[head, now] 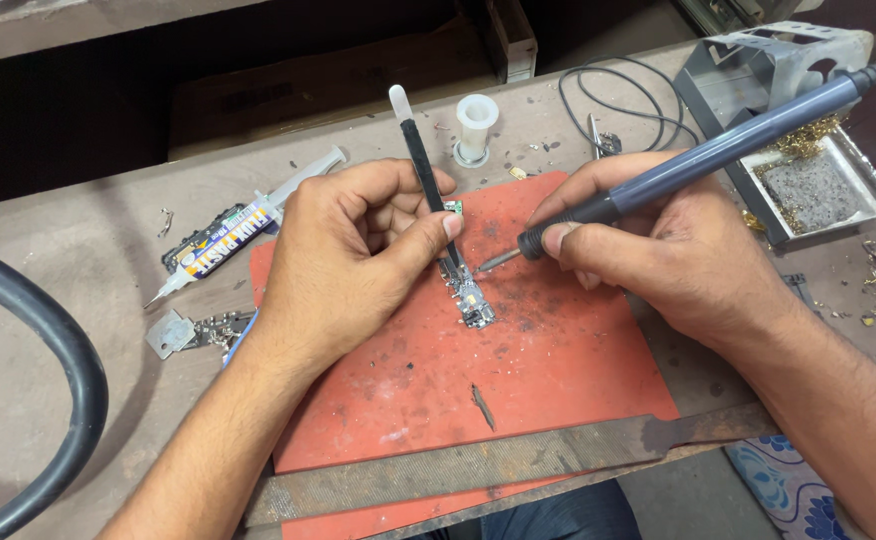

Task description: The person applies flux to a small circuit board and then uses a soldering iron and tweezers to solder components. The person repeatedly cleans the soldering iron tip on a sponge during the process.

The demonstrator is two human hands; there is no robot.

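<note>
My left hand (353, 255) grips black tweezers with a white cap (420, 150), their tips pressing down on a small circuit board (470, 298) that lies on a red mat (518, 370). My right hand (678, 240) holds a blue-grey soldering iron (718, 150) like a pen. Its metal tip (498, 261) points left and sits just beside the upper end of the board, close to the tweezer tips.
A flux syringe (238, 230) lies left of the mat, with metal scraps (193, 332) below it. Also here: a white spool (476, 125), a black cable loop (618, 100), an iron stand with sponge tray (808, 190), a flat metal file (498, 460), and a thick black hose (68, 400).
</note>
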